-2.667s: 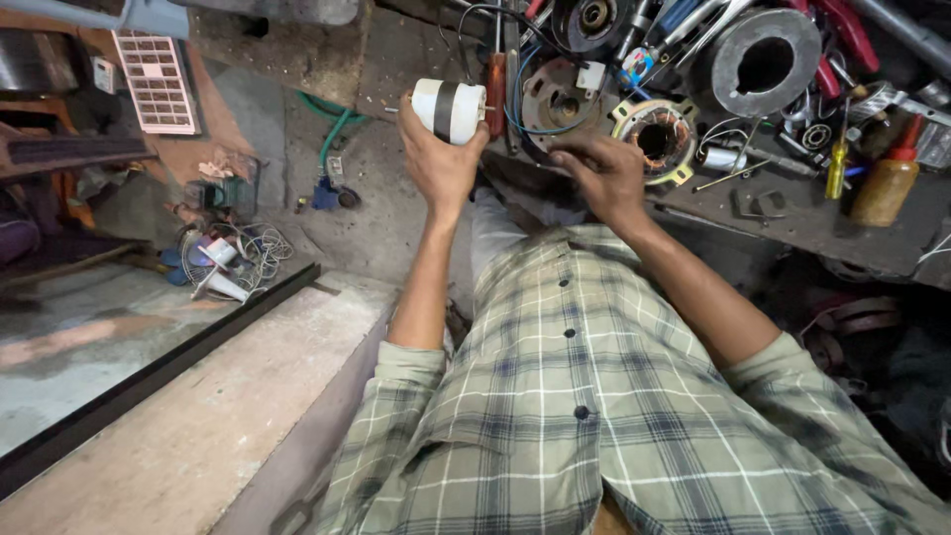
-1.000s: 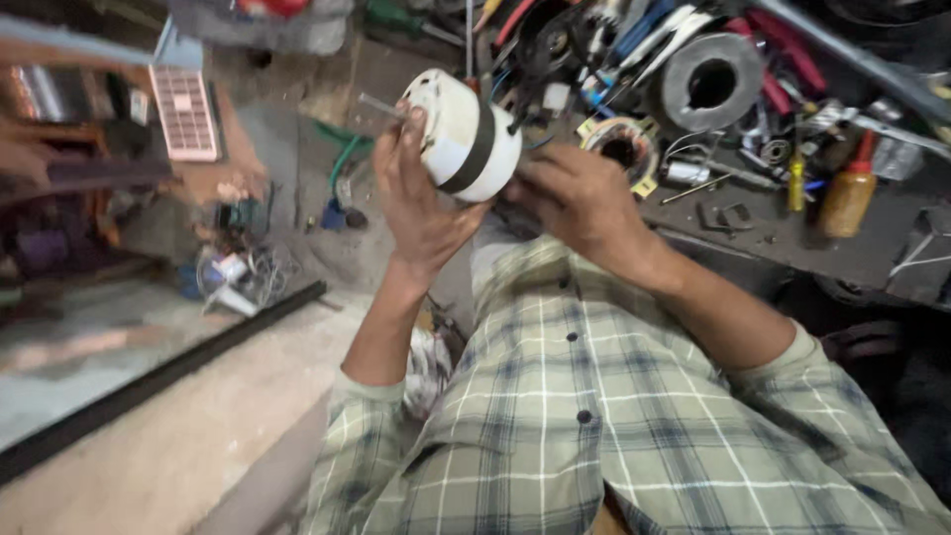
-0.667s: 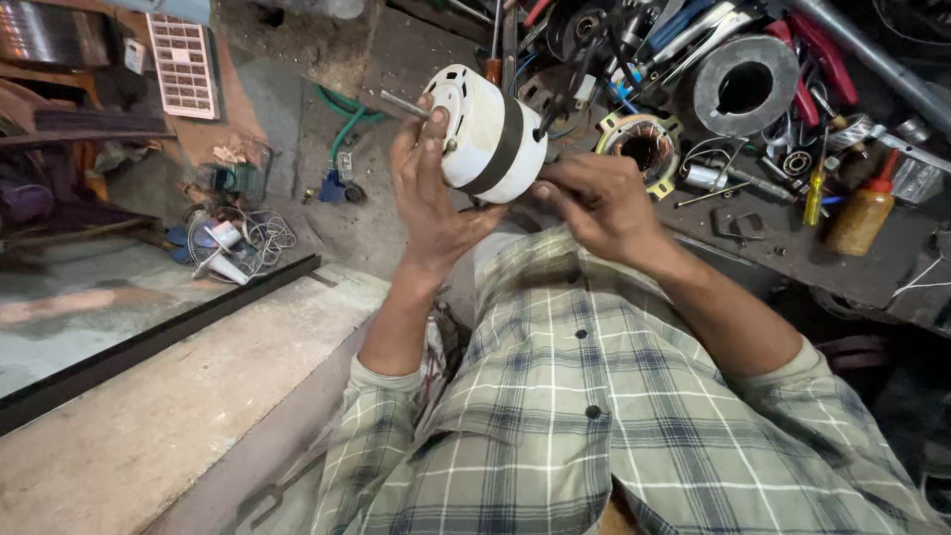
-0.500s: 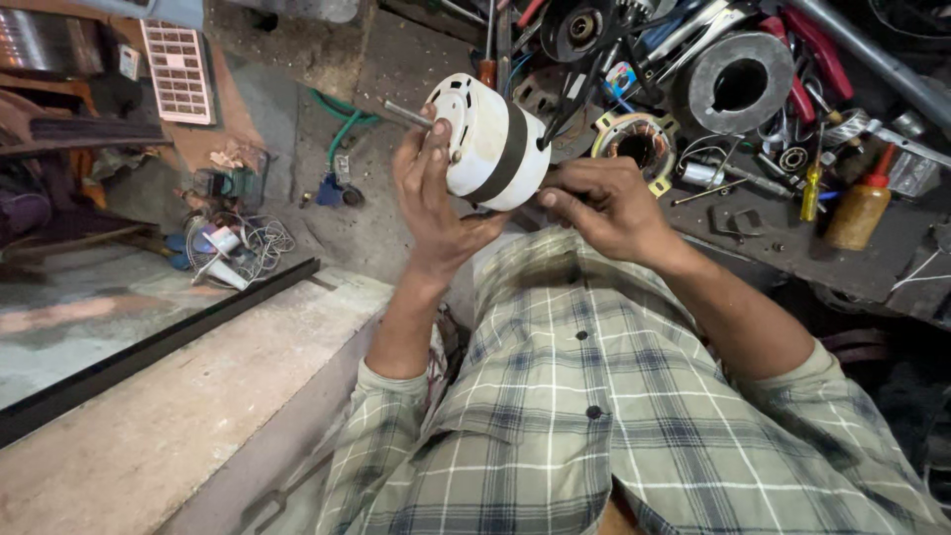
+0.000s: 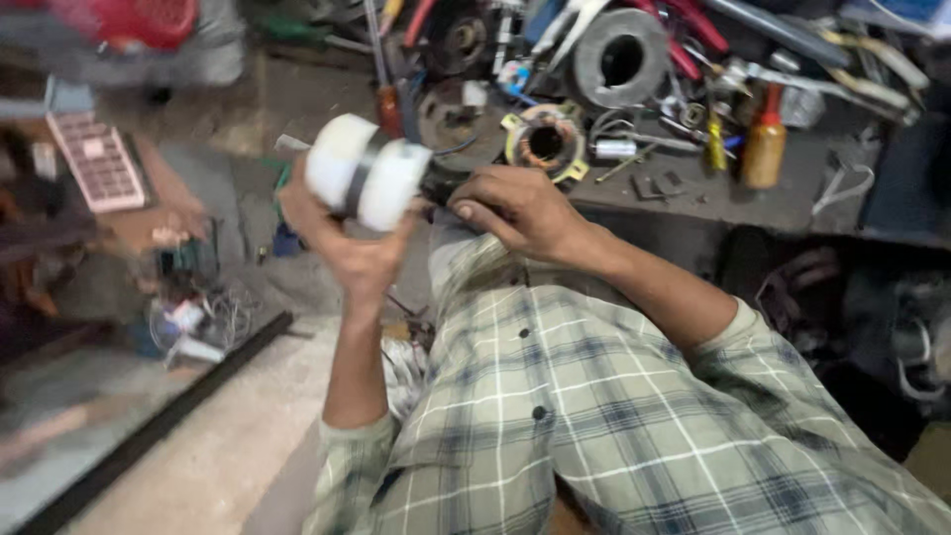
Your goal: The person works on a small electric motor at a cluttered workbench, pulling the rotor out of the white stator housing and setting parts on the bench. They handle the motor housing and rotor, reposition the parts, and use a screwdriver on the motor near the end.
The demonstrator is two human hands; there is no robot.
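motor housing [image 5: 367, 183]: white, dark band | shirt [image 5: 614, 426]: green plaid, apparently | bottle [image 5: 765, 149]: amber

- Squeeze bottle [image 5: 765, 151], 2 o'clock: upright on the dark bench [image 5: 792, 203], amber-brown body, red pointed cap. No label can be made out on it.
- Small yellow bottle [image 5: 715, 151], just beside the amber one on its 9 o'clock side: slim and upright, partly hidden among the tools.
- Flat rectangular panel [image 5: 97, 166], 10 o'clock: pale pinkish frame with a grid of small squares, lying tilted. Too blurred to tell whether it is a screen or a keypad.
- No signs or readable screens are seen.
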